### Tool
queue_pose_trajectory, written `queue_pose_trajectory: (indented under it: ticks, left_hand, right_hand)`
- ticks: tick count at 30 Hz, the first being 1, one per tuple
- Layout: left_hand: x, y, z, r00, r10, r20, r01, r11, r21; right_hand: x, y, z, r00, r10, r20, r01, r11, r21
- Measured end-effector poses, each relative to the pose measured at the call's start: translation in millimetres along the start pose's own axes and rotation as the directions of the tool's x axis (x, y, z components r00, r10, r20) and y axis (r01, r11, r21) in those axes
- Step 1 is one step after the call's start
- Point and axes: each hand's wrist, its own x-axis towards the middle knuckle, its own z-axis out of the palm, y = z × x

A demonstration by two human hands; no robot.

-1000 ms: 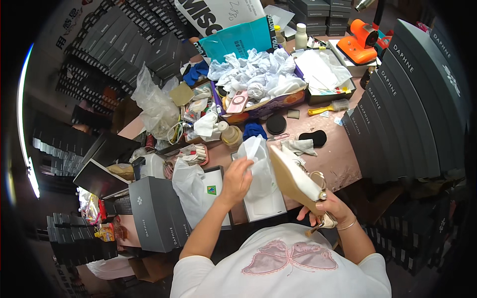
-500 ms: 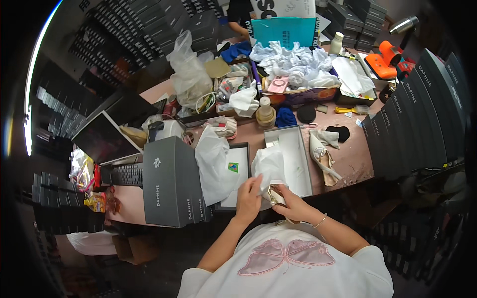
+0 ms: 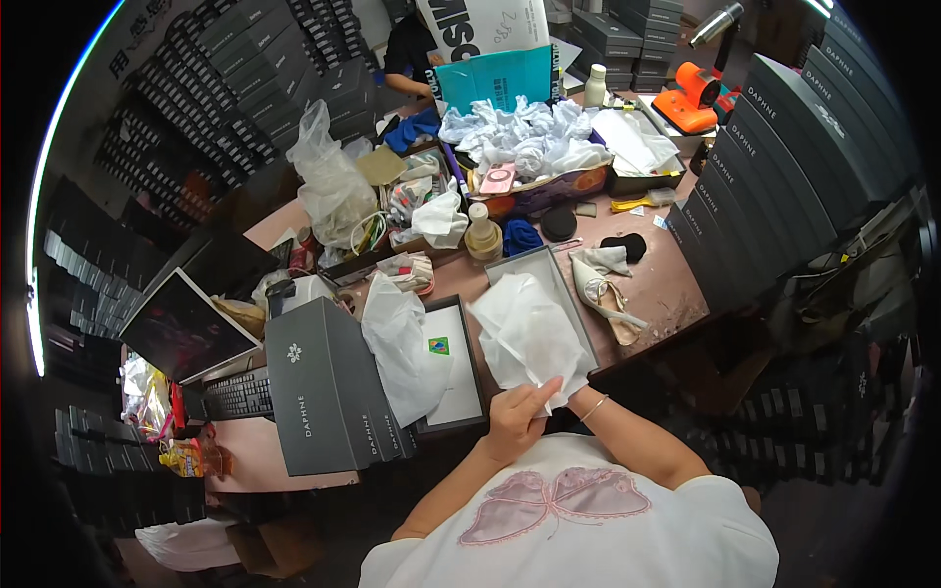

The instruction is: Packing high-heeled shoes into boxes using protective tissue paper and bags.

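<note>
Left hand [image 3: 517, 419] curled with thumb up, pinching the near edge of white tissue paper [image 3: 529, 333], right hand hidden beneath it, grip unclear, bracelet wrist bent inward, paper spread over open grey shoebox [image 3: 549, 269], cream heeled shoe [image 3: 606, 299] beyond on table [image 3: 667, 284]

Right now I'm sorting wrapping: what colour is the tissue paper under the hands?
White, plain; the tissue paper shows best in the head view.

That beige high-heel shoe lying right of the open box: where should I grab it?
Judging by its pose, take the shoe around its middle, coming from above and the right. It lies on its side on the table, free on that side; the box crowds its left.
</note>
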Motion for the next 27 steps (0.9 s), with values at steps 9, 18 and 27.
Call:
queue_pose_trajectory:
  ticks: [9, 18, 27]
  left_hand:
    - [-3, 6, 46, 0.886, 0.310, 0.345, -0.264, 0.949, -0.174]
    - [-14, -34, 36, 0.529, -0.770, 0.356, 0.367, -0.170, -0.915]
    - [16, -51, 35, 0.287, -0.856, -0.431, 0.183, 0.491, -0.852]
  right_hand:
    - [25, -29, 16, 0.991, -0.032, 0.132, 0.059, 0.977, -0.205]
    - [6, -30, 8, 0.965, 0.032, 0.259, 0.050, 0.951, -0.304]
    - [-46, -85, -48, 0.526, 0.845, 0.098, -0.770, 0.523, -0.365]
